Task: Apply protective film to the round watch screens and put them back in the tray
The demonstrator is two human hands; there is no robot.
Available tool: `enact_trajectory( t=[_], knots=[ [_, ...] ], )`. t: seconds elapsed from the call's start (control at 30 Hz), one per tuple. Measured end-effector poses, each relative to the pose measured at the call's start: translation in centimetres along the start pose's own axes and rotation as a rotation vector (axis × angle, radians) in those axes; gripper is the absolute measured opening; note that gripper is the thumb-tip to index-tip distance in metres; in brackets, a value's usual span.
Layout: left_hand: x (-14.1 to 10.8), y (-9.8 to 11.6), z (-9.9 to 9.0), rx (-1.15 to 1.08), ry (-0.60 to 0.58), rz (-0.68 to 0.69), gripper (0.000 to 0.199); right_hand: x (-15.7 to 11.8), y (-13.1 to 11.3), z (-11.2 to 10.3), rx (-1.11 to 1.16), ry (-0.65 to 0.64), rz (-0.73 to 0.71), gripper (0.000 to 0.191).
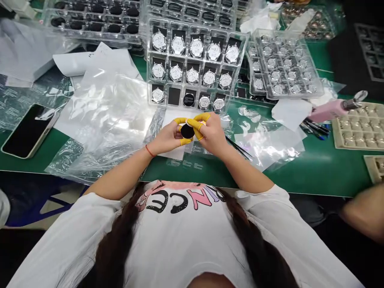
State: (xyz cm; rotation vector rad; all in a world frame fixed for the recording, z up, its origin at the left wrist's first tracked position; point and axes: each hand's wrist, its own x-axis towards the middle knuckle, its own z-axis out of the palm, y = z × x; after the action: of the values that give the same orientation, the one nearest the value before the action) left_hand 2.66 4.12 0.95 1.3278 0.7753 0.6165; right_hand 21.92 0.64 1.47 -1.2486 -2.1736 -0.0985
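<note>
Between my hands, above the near edge of the tray, is a round watch part with a black disc face [187,131]. My left hand [168,138] grips it from the side, with yellow finger cots on the fingertips. My right hand [211,132], also in yellow finger cots, pinches at its upper right edge, where a small white bit shows. Just beyond stands a clear plastic tray [149,60] with rows of silver watch cases, backs up. In its front row one pocket shows only a black pad [174,96], and beside it lies a black-faced disc [189,100].
Clear plastic film [114,104] and paper cover the left, with a phone [28,130] near the edge. Tweezers [240,148] lie by my right forearm. Further right are a pink tool [331,112], pens [315,129], a beige tray [357,144] and another person's arm [366,212].
</note>
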Motion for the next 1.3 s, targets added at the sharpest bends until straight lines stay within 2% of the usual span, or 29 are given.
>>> enact_trajectory(
  t=[0.13, 0.27, 0.47, 0.67, 0.9, 1.1, 1.3],
  knots=[
    [-0.2, -0.1, -0.1, -0.029, -0.026, 0.019, 0.062, -0.8, -1.3, 0.6, -0.095, 0.067, -0.106, 0.022],
    [-0.1, -0.3, -0.4, -0.014, -0.018, 0.042, 0.06, -1.9, -2.4, 0.3, -0.071, 0.047, -0.182, 0.023],
    [-0.2, -0.2, -0.2, -0.002, -0.02, -0.011, 0.063, -1.3, -0.9, 0.8, -0.123, 0.069, -0.04, 0.026],
    [-0.1, -0.1, -0.4, -0.016, 0.003, -0.004, 0.061, -1.5, -2.1, 0.9, -0.039, -0.008, -0.151, 0.028],
    [-0.3, 0.2, -0.4, -0.083, 0.002, -0.079, 0.066, -0.9, -1.0, 0.3, -0.085, 0.117, -0.08, 0.025],
    [-0.4, 0.2, 0.1, -0.037, -0.005, -0.069, 0.065, -0.5, -0.9, 1.1, -0.015, -0.036, -0.056, 0.027],
    [-0.2, -0.2, 0.1, 0.002, -0.01, -0.007, 0.06, -0.9, -1.3, 1.0, 0.073, -0.05, -0.158, 0.03]
  ],
)
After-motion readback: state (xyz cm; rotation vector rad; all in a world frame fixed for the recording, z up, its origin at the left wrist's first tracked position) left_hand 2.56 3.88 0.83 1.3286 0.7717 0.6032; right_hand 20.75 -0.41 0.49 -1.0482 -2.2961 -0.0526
